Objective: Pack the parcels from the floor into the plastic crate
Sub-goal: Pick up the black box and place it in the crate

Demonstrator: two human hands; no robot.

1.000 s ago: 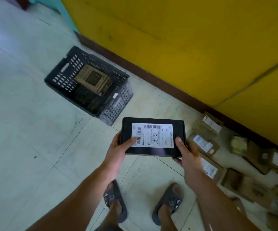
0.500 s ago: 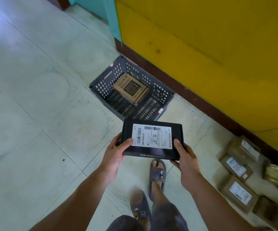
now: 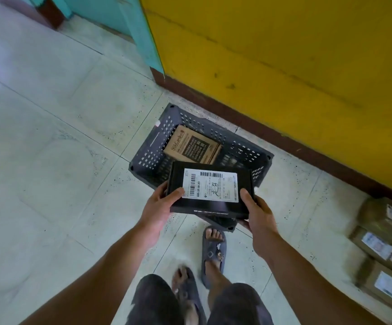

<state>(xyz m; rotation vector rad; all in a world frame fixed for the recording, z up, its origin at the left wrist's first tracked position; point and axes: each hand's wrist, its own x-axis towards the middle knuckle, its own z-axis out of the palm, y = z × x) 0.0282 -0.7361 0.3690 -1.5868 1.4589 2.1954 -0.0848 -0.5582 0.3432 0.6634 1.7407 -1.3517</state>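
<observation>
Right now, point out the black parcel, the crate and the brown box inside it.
black parcel [image 3: 210, 185]: head view, on its white shipping label.
crate [image 3: 151, 146]: head view, on its perforated left wall.
brown box [image 3: 194, 146]: head view, on its printed top face.

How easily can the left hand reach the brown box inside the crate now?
Probably not: the left hand and right hand both hold the black parcel, which also hangs over the crate before the brown box.
</observation>
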